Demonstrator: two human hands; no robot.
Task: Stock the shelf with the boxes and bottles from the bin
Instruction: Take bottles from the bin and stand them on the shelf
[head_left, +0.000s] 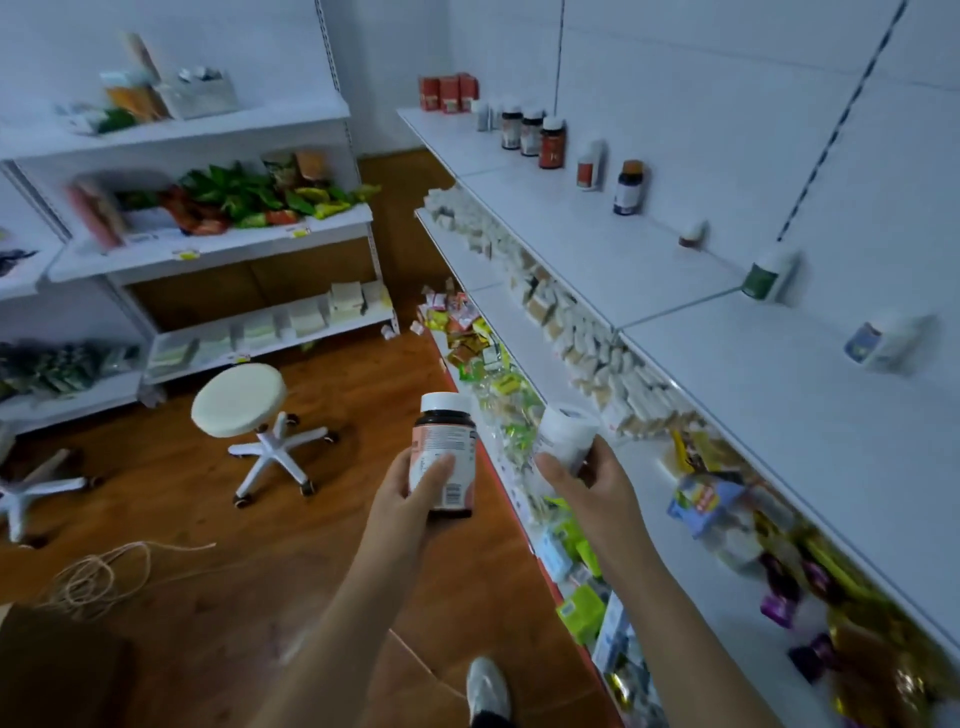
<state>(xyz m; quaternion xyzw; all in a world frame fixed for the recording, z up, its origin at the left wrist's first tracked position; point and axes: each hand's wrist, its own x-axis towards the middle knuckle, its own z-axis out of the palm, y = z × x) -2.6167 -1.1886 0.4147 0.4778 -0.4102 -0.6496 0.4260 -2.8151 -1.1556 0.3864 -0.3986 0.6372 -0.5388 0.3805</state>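
White top shelf (649, 270) w/ bottles; wood floor (208, 519).

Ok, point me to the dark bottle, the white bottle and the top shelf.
dark bottle (443, 457), head view, on its label, held by the left hand.
white bottle (566, 434), head view, on its side, held by the right hand.
top shelf (597, 244), head view, on a bare patch of board.

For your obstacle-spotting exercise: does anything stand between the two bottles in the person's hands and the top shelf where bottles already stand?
Nothing visible does. The dark bottle in the left hand and the white bottle in the right hand are held in open air before the shelving. The top shelf has bare stretches between its standing bottles.
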